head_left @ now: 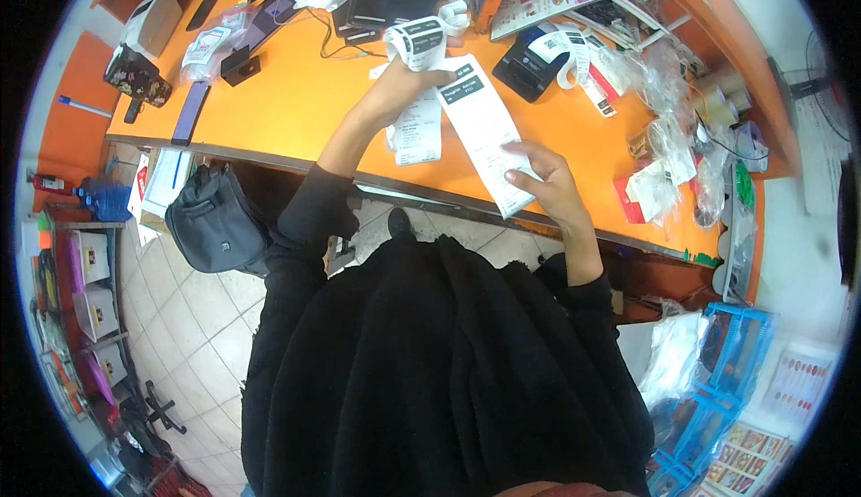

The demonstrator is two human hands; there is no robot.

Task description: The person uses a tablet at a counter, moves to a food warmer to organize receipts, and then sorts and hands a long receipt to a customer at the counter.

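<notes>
A long white receipt [482,129] with dark printed bands is stretched at a slant between my hands, above the front of the orange desk. My left hand [402,89] pinches its upper end with the thumb and also grips more receipts [418,136], one hanging down and another curling up over the fingers. My right hand [549,178] is closed on the lower end of the long receipt, thumb on top and fingers at its edge. Right of the papers a black receipt printer [531,65] sits on the desk, with a curled printed strip [567,48] lying over it.
The orange desk [296,111] carries a purple phone [190,113], black boxes [381,5], a white device [150,23] and cables. Clear plastic bags [668,138] crowd its right end. A black bag [217,219] stands below at left; blue crates [708,398] are at lower right.
</notes>
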